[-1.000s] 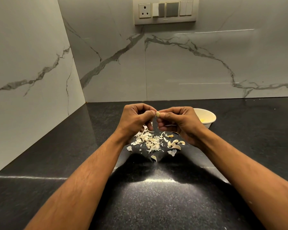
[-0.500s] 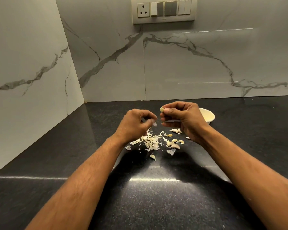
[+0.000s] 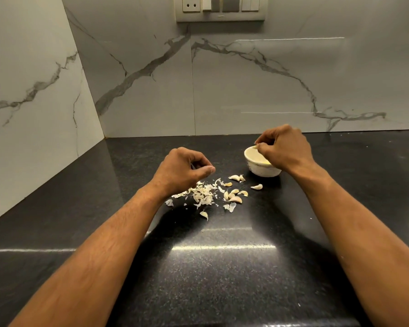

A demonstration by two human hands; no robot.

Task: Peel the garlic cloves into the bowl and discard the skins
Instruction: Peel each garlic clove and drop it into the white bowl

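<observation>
- R hand (image 3: 285, 147) over small white ceramic bowl (image 3: 262, 169), fingertips pinching pale peeled garlic clove (image 3: 255, 147) at rim
- L hand (image 3: 181, 171) curled above papery skin pile (image 3: 202, 194); can't tell if holding anything
- unpeeled cloves (image 3: 234, 195) loose on black speckled counter (image 3: 222, 279)

bare dark counter (image 3: 222, 279) near the front edge, skins (image 3: 202, 195) and cloves (image 3: 234, 195) mid-counter, bowl (image 3: 262, 169) behind right

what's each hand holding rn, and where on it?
Right hand pinches a peeled clove at one end, over the bowl. Left hand: fingers curled, contents can't be told.
</observation>
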